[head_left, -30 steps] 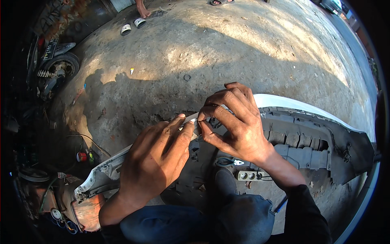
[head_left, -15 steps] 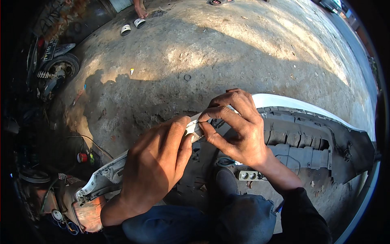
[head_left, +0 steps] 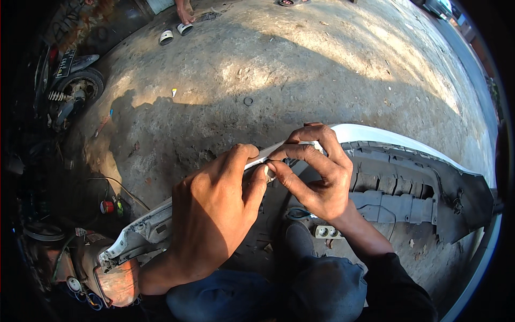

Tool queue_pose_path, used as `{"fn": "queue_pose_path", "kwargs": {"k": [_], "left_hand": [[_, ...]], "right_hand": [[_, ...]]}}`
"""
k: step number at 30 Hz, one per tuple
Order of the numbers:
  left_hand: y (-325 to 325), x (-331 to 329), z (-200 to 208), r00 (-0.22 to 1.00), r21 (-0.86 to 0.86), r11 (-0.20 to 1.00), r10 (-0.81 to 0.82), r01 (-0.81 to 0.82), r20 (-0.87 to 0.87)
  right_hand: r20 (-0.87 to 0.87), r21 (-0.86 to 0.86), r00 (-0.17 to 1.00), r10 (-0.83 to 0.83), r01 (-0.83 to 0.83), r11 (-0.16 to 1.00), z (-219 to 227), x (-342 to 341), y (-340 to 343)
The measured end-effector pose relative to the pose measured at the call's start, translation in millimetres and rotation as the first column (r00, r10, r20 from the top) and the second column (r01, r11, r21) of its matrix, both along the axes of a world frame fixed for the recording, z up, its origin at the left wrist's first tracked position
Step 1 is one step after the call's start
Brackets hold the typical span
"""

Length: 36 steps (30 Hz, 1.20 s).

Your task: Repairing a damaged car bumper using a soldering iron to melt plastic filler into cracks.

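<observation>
A white car bumper (head_left: 370,131), its dark inner side toward me, stretches across in front of my knees. My left hand (head_left: 214,209) is closed over its upper edge near the middle, thumb on the inner side. Right beside it my right hand (head_left: 319,172) pinches the same edge between thumb and bent forefinger. The fingertips of both hands nearly meet. A small pale bit (head_left: 271,175) shows just under them; whether it belongs to the bumper I cannot tell. The fingers hide most of the pinched spot.
A white power strip (head_left: 328,232) lies by my shoe (head_left: 298,239). At lower left stands an orange tank (head_left: 119,284) with a gauge (head_left: 74,284). A red can (head_left: 107,207) sits near a cable. A motorcycle wheel (head_left: 80,88) is at far left; a person's foot (head_left: 185,15) and slippers (head_left: 166,37) lie beyond.
Both hands have shifted slightly right along the bumper's edge. My left thumb has come up closer to my right fingertips, covering more of the pale part seen between them before.
</observation>
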State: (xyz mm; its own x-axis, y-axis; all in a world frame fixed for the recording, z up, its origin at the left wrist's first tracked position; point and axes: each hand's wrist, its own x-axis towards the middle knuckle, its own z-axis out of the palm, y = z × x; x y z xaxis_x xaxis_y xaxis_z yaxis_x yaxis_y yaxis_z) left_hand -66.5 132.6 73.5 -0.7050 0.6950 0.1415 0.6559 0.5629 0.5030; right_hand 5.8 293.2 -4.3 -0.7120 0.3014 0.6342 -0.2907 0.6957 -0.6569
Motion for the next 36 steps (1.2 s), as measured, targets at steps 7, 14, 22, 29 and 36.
{"fn": "queue_pose_path", "kwargs": {"k": [7,14,22,29,36], "left_hand": [[-3,-4,-7,0.997,0.05,0.998,-0.046,0.049,-0.063],[-1,-3,-6,0.999,0.028,0.999,-0.026,0.027,-0.034],[-2,-4,-5,0.999,0.078,0.996,-0.05,0.052,-0.021],[1,-2,-1,0.999,0.077,0.996,-0.043,0.041,0.033],[2,-4,-5,0.998,0.135,0.989,-0.063,0.065,-0.024]], "right_hand": [[-0.016,-0.074,0.999,0.049,-0.05,0.996,-9,-3,1],[-0.041,-0.106,0.998,0.037,-0.042,0.994,-14,-5,-2],[-0.012,-0.109,0.998,0.053,-0.054,0.993,-9,-4,0],[0.016,-0.038,0.994,0.104,-0.103,0.994,-5,-4,9],[0.067,-0.119,0.99,0.128,-0.119,0.986,-3,-4,6]]}}
